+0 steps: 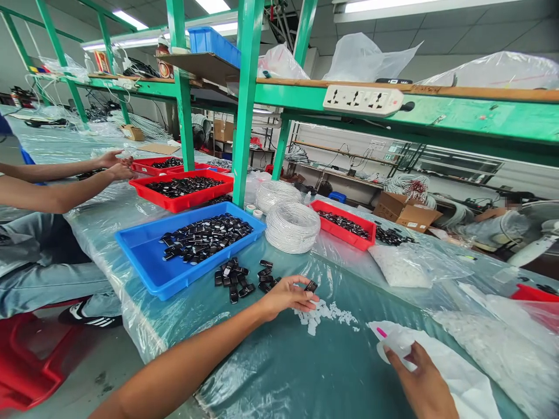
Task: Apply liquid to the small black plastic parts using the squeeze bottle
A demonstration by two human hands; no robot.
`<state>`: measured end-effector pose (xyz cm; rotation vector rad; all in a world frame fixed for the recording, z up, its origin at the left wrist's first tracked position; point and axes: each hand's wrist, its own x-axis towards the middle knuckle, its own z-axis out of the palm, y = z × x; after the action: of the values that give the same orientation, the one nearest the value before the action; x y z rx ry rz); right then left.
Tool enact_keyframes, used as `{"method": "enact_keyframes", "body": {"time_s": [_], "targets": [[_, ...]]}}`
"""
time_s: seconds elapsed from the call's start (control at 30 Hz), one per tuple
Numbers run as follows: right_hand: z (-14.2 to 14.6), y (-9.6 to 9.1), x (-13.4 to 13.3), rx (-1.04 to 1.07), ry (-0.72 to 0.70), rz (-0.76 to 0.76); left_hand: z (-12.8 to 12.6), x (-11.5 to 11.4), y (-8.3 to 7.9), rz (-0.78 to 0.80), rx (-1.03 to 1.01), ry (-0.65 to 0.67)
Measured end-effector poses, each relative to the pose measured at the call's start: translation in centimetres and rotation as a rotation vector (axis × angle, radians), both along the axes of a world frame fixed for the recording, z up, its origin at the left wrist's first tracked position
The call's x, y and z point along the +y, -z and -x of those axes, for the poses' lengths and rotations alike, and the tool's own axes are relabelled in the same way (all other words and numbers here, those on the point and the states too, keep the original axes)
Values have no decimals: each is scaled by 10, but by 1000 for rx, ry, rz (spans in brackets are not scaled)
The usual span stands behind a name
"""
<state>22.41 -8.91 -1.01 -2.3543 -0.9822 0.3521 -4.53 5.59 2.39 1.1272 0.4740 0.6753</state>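
My left hand (288, 295) pinches a small black plastic part (311, 286) above a scatter of small white pieces (324, 314) on the plastic-covered table (305, 372). A loose pile of the same black parts (238, 278) lies just left of that hand. My right hand (421, 381) rests on a white plastic bag (441, 366) at the lower right, fingers curled on its edge near a pink mark (381, 332). A blue tray (148, 262) with several black parts stands behind the pile.
Two coils of white wire (292, 226) sit by the green post (244, 105). Red trays of black parts (186, 187) (345, 226) flank them. Bags of white pieces (399, 265) lie at right. Another person's arms (65, 180) work at the far left.
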Motion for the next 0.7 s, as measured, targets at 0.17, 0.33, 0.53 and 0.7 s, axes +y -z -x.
{"method": "enact_keyframes", "body": {"time_s": [0.17,0.33,0.53,0.7], "targets": [[1,1,1,119,4,-93,-13,-18,9,-197,41,33],[31,-6,3,479,-132,-471,-17,-32,17,-363,123,73],[64,-16,-1,949,-170,-723,-14,-40,10,-551,210,55],[81,-23,-5,1252,-293,-810,-13,-43,3,-667,291,17]]}}
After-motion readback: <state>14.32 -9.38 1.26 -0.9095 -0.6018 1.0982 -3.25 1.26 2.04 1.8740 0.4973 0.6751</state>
